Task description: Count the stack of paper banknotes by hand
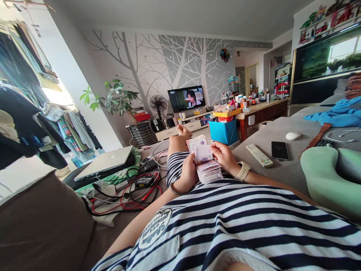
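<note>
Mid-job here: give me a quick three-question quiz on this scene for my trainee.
1. True or false: the left hand and the right hand both grip the banknotes.
2. What lies on the sofa right beside the remote control? A) a phone B) a mug C) scissors
3. Fill in: the watch sits on the person's ____ wrist.

Key
1. True.
2. A: the dark phone lies flat next to it.
3. Right.
</note>
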`<state>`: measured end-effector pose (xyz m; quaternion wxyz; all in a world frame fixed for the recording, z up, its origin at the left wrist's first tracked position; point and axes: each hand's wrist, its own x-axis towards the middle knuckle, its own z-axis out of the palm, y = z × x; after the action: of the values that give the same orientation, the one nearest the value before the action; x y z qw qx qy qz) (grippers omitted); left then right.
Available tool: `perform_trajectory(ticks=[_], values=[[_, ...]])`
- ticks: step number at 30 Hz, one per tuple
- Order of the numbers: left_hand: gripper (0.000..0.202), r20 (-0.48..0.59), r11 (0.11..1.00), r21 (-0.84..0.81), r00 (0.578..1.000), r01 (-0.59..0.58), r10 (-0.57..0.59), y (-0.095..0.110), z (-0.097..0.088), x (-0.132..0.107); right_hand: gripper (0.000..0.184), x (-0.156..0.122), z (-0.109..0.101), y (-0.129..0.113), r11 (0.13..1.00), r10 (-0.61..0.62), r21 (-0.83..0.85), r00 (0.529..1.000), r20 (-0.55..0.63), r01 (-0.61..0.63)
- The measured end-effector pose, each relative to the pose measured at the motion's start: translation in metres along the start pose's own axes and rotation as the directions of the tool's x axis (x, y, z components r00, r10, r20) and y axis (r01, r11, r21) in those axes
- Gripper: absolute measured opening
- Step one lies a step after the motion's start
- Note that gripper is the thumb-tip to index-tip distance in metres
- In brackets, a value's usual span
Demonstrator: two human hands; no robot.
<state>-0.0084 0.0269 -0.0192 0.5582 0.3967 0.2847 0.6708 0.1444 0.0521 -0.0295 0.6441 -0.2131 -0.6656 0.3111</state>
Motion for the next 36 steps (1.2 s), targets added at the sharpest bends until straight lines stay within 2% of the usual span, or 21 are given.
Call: perform_trajectory(ticks=[3, 6, 12, 19, 30, 36], values=[[0.019, 0.044, 1.0, 0.008, 0.999, 0.002, -0.003, 0.0, -0.002, 0.001, 0.05, 0.0, 0.0, -0.003, 1.0, -0.007, -0.001, 1.0, -0.003, 0.007], [0.021, 0.044, 1.0, 0.016, 0.999, -0.005, 0.004, -0.001, -0.004, 0.001, 0.053, -0.002, -0.001, -0.007, 1.0, -0.003, 0.004, 1.0, 0.011, 0.003], [0.025, 0.013, 0.997, -0.041, 0.998, 0.059, -0.058, -0.003, -0.004, 0.001, 0.061, -0.004, 0.001, -0.006, 0.998, 0.048, 0.045, 0.991, 0.125, -0.053], [0.022, 0.004, 0.999, -0.003, 0.999, 0.042, -0.042, 0.003, 0.003, -0.007, 0.055, 0.003, 0.0, 0.013, 0.988, 0.09, -0.122, 0.995, -0.049, -0.095], [0.016, -0.071, 0.995, -0.036, 0.993, 0.091, -0.093, 0.009, 0.018, -0.017, 0.054, 0.005, -0.001, 0.016, 0.98, 0.056, -0.187, 0.996, -0.062, -0.067], [0.031, -0.086, 0.984, -0.116, 0.986, 0.134, -0.144, 0.009, 0.02, -0.015, 0.053, 0.001, 0.001, 0.009, 0.992, 0.0, -0.124, 0.998, -0.069, -0.009]])
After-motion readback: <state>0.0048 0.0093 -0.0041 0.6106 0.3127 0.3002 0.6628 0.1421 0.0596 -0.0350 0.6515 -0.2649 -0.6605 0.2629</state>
